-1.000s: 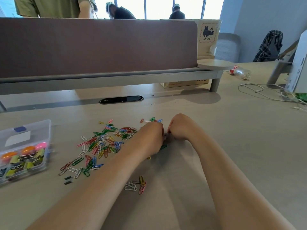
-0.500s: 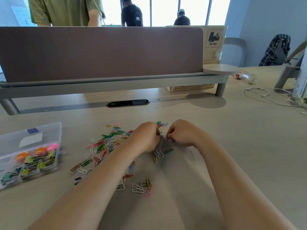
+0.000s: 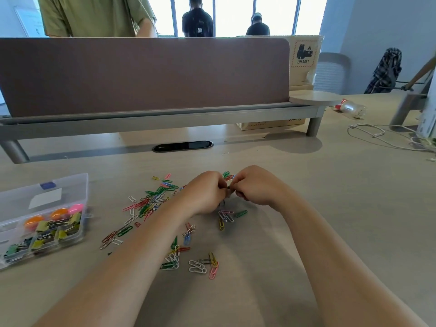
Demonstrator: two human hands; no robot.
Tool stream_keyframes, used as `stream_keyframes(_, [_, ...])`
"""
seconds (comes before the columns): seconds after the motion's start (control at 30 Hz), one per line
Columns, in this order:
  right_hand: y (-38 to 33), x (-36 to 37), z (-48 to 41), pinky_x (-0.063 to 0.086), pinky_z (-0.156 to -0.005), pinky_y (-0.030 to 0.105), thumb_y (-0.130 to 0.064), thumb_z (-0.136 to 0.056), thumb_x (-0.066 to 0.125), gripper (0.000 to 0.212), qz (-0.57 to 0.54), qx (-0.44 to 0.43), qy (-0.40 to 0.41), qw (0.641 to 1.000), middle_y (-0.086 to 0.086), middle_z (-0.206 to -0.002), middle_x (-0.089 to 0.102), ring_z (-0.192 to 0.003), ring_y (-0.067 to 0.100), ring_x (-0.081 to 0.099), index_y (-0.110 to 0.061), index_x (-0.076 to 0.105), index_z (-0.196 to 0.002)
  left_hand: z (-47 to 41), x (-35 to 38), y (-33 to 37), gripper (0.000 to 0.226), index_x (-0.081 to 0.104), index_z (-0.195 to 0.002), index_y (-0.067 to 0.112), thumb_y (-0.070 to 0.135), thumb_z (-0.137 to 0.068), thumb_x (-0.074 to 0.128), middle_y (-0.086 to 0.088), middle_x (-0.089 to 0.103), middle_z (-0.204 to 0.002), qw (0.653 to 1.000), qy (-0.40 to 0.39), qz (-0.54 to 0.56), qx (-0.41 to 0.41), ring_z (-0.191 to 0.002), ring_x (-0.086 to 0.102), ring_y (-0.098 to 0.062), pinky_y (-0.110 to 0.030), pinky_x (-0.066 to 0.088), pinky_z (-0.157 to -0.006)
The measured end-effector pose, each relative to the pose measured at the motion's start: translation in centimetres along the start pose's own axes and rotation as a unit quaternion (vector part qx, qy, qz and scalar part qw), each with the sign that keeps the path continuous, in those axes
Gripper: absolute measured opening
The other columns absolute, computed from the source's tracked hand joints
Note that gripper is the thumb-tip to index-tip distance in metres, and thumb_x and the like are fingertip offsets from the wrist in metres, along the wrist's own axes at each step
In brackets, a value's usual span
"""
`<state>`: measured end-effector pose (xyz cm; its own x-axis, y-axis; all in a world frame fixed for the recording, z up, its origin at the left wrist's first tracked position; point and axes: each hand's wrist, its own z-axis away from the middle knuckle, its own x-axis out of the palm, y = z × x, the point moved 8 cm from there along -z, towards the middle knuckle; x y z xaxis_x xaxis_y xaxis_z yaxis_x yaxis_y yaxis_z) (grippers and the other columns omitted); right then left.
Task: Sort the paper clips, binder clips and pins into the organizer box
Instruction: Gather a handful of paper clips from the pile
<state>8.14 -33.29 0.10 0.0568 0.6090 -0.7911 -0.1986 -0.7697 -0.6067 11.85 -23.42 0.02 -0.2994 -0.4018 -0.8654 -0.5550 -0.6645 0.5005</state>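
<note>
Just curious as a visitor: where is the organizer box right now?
Head view: the organizer box sits far left on the table, left of the scattered paper clips.

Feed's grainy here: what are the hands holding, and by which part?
The left hand and right hand pinch one small dark item where they meet; what it is, and which part, cannot be told.

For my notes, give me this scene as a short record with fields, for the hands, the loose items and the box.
Left hand: fingers curled, pinches a small dark item
Right hand: pinches the same item
Paper clips: loose on the table, many colours
Organizer box: at left, holds binder clips and round pins
</note>
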Motion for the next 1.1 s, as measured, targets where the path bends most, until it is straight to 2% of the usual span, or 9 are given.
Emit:
stream_keyframes(0.2, [-0.2,0.0,-0.3,0.037,-0.053,0.023,-0.002,-0.088,0.052,0.023,-0.007,0.004,0.034,0.999,0.006,-0.064,0.063,-0.056,0.013,0.047,-0.003,0.074,-0.080,0.4,-1.3,-1.5,0.025,0.066,-0.077,0.005,0.022,-0.089,0.052,-0.014,0.057,-0.065,0.999,0.022,0.025,-0.014,-0.055,0.043,-0.022,-0.029,0.029,-0.051])
stream_keyframes(0.3, [-0.1,0.8,-0.8,0.032,-0.049,0.027,-0.018,-0.089,0.060,0.034,0.076,0.015,0.034,0.996,0.015,-0.058,0.052,-0.059,0.023,0.043,-0.003,0.057,-0.059,0.6,-1.7,-3.3,0.027,0.061,-0.068,0.003,0.019,-0.088,0.052,-0.011,0.055,-0.060,0.989,0.021,0.141,-0.050,-0.052,0.045,-0.018,-0.027,0.035,-0.053])
stream_keyframes(0.37, [-0.4,1.6,-0.8,0.028,-0.044,0.027,-0.026,-0.089,0.063,0.043,0.120,0.026,0.022,0.992,0.004,-0.052,0.043,-0.051,0.020,0.041,-0.014,0.045,-0.053,0.9,-1.4,-4.3,0.023,0.061,-0.069,0.004,0.012,-0.089,0.054,-0.013,0.061,-0.068,0.957,0.008,0.275,-0.088,-0.054,0.051,-0.020,-0.022,0.038,-0.048])
stream_keyframes(0.5, [-1.1,2.6,-0.7,0.034,-0.047,0.026,-0.039,-0.080,0.071,0.040,0.141,0.052,0.019,0.988,0.001,-0.058,0.050,-0.052,0.015,0.047,-0.017,0.046,-0.058,1.8,-1.1,-4.6,0.014,0.058,-0.079,0.001,0.004,-0.092,0.054,-0.011,0.059,-0.071,0.887,-0.021,0.444,-0.124,-0.052,0.048,-0.015,-0.019,0.031,-0.038])
stream_keyframes(0.73, [-1.4,3.7,-1.2,0.043,-0.062,0.030,-0.018,-0.087,0.061,0.017,0.210,0.061,0.020,0.976,0.004,-0.069,0.049,-0.073,0.027,0.054,-0.012,0.048,-0.077,2.7,-0.2,-4.5,0.003,0.049,-0.087,0.002,-0.001,-0.089,0.049,-0.014,0.051,-0.075,0.802,-0.080,0.573,-0.147,-0.051,0.045,-0.016,-0.019,0.028,-0.038])
stream_keyframes(0.83, [-1.4,3.2,-0.8,0.037,-0.051,0.026,-0.022,-0.089,0.059,0.026,0.170,0.066,0.012,0.983,0.005,-0.067,0.049,-0.062,0.023,0.049,-0.010,0.046,-0.070,3.1,0.3,-4.4,0.004,0.048,-0.090,0.004,0.002,-0.089,0.045,-0.011,0.049,-0.074,0.785,-0.111,0.588,-0.159,-0.053,0.042,-0.013,-0.019,0.024,-0.041])
stream_keyframes(0.97, [-0.4,2.4,-1.0,0.032,-0.048,0.023,-0.022,-0.090,0.055,0.022,0.099,0.067,0.023,0.993,0.007,-0.069,0.050,-0.059,0.018,0.048,-0.007,0.054,-0.075,3.4,0.2,-4.6,0.009,0.050,-0.081,0.002,-0.001,-0.088,0.046,-0.013,0.049,-0.071,0.794,-0.074,0.575,-0.181,-0.048,0.043,-0.016,-0.019,0.025,-0.037])
stream_keyframes(1.03, [-0.2,2.3,-1.1,0.028,-0.049,0.021,-0.024,-0.095,0.051,0.023,0.043,0.067,0.026,0.996,0.009,-0.076,0.051,-0.078,0.028,0.059,-0.004,0.063,-0.091,3.1,-0.2,-5.2,0.012,0.052,-0.075,-0.001,-0.003,-0.086,0.049,-0.014,0.050,-0.066,0.833,-0.019,0.522,-0.181,-0.046,0.043,-0.018,-0.019,0.025,-0.038])
stream_keyframes(1.1, [0.1,2.6,-1.2,0.026,-0.048,0.024,-0.021,-0.095,0.048,0.025,0.012,0.066,0.013,0.998,0.012,-0.075,0.050,-0.081,0.032,0.057,-0.004,0.060,-0.081,2.6,-0.7,-5.6,0.018,0.054,-0.067,0.001,-0.002,-0.085,0.051,-0.013,0.050,-0.059,0.887,0.018,0.432,-0.160,-0.046,0.042,-0.021,-0.018,0.027,-0.040])
